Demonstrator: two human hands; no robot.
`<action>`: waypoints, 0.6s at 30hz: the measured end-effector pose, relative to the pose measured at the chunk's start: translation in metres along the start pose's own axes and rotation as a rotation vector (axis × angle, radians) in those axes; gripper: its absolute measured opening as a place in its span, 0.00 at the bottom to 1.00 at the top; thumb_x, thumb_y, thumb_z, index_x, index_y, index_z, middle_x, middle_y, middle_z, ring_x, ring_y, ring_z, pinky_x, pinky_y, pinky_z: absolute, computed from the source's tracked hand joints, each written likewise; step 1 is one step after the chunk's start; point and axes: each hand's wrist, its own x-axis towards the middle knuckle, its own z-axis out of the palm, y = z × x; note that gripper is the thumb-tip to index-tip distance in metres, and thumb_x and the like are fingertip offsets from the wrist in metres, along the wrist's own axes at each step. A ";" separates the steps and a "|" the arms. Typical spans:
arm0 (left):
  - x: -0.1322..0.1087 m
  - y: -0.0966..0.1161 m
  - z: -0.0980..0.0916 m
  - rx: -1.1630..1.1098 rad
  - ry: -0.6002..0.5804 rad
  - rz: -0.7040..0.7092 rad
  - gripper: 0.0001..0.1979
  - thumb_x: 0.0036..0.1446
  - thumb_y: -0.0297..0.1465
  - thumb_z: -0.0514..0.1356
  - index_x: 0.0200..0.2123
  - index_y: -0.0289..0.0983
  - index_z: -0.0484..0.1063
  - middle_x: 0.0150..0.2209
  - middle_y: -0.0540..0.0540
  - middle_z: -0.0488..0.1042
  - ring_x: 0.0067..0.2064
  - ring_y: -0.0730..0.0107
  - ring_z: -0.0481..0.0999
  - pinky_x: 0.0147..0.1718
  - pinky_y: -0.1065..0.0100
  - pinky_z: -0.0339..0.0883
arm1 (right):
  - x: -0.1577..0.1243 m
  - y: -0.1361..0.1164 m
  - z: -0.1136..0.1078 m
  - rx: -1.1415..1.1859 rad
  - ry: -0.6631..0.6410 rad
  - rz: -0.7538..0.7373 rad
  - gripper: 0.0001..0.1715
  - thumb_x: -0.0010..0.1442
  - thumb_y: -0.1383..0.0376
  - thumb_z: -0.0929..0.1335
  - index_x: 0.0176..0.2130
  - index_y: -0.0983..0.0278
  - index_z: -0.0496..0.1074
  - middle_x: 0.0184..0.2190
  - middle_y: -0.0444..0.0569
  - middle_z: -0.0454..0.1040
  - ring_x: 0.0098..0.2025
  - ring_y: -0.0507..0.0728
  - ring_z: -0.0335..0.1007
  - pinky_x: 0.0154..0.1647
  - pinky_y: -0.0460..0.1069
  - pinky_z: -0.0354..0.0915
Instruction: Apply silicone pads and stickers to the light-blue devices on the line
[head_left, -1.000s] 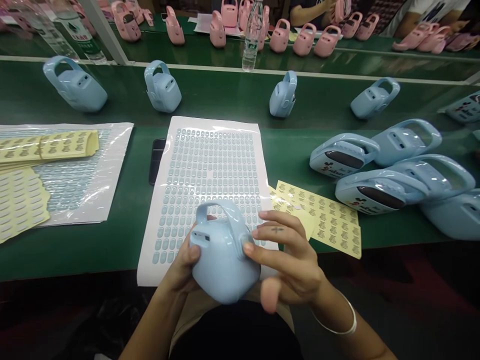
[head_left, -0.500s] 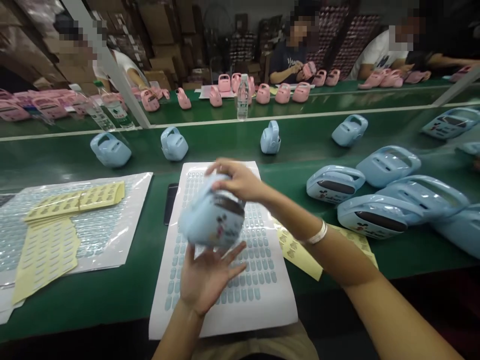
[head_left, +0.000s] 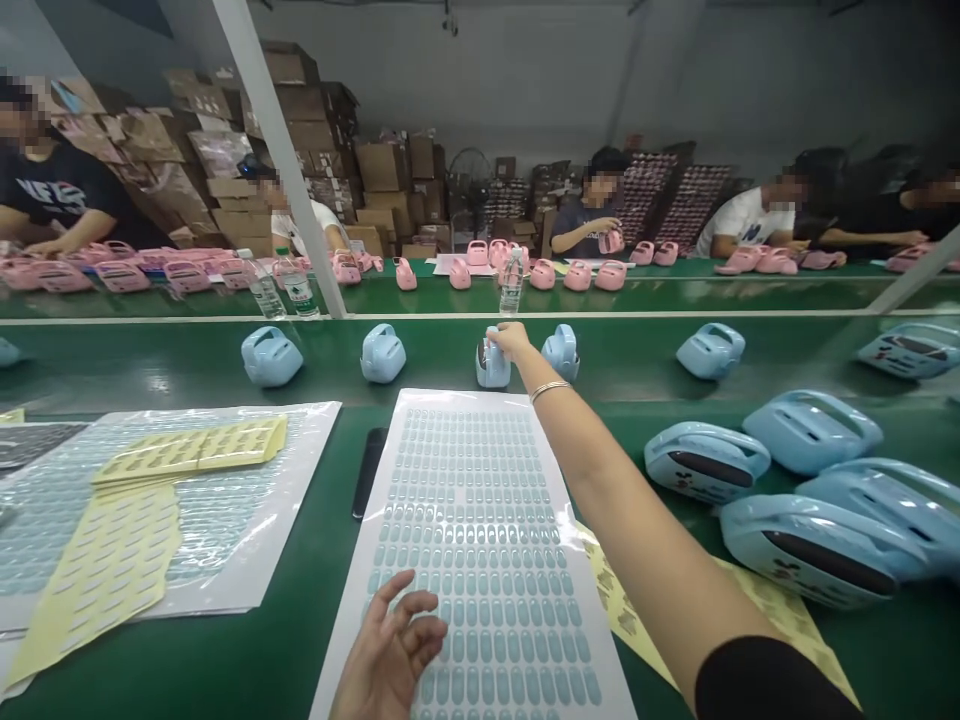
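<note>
My right hand (head_left: pixel 511 340) reaches out to the far strip of the workbench, its fingers closed over the handle of a light blue plastic case (head_left: pixel 493 368) with a dark panel. That case stands upright beside another blue case (head_left: pixel 562 352). Near me, my left hand (head_left: pixel 394 640) hovers over a white sheet (head_left: pixel 465 402) covered in rows of clear bluish oval stickers. Its fingers are apart and slightly curled, with nothing in them. One sticker spot in the middle rows is bare.
Several blue cases (head_left: pixel 810 535) cluster at the right, by yellow sticker sheets (head_left: pixel 622 610). A black phone (head_left: pixel 370 473) lies left of the white sheet. More sticker sheets (head_left: pixel 217 595) lie farther left. Across a rail, people handle pink cases (head_left: pixel 577 276) near water bottles (head_left: pixel 511 283).
My right hand has carried the blue case forward from above the sheet to the far strip. My left hand has come away from it, down and toward me. The view has tilted up.
</note>
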 end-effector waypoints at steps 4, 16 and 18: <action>0.004 0.004 -0.004 0.031 0.021 0.037 0.17 0.44 0.40 0.66 0.39 0.43 0.71 0.32 0.50 0.75 0.32 0.68 0.75 0.36 0.67 0.66 | 0.009 0.018 -0.024 -0.263 0.136 0.022 0.20 0.61 0.59 0.65 0.51 0.66 0.65 0.51 0.52 0.67 0.49 0.58 0.67 0.49 0.58 0.66; 0.002 -0.012 0.001 0.137 -0.152 0.049 0.17 0.47 0.42 0.64 0.39 0.41 0.72 0.35 0.47 0.74 0.36 0.63 0.74 0.40 0.62 0.63 | -0.057 0.039 -0.103 -0.742 0.131 -0.064 0.16 0.59 0.70 0.65 0.48 0.67 0.69 0.48 0.56 0.71 0.50 0.61 0.67 0.49 0.56 0.64; 0.002 -0.016 0.009 0.164 -0.190 0.027 0.16 0.51 0.42 0.62 0.41 0.41 0.71 0.38 0.45 0.73 0.40 0.62 0.73 0.43 0.61 0.63 | -0.084 0.027 -0.119 -0.765 0.012 -0.201 0.18 0.54 0.76 0.64 0.45 0.64 0.72 0.47 0.53 0.73 0.51 0.60 0.67 0.50 0.52 0.62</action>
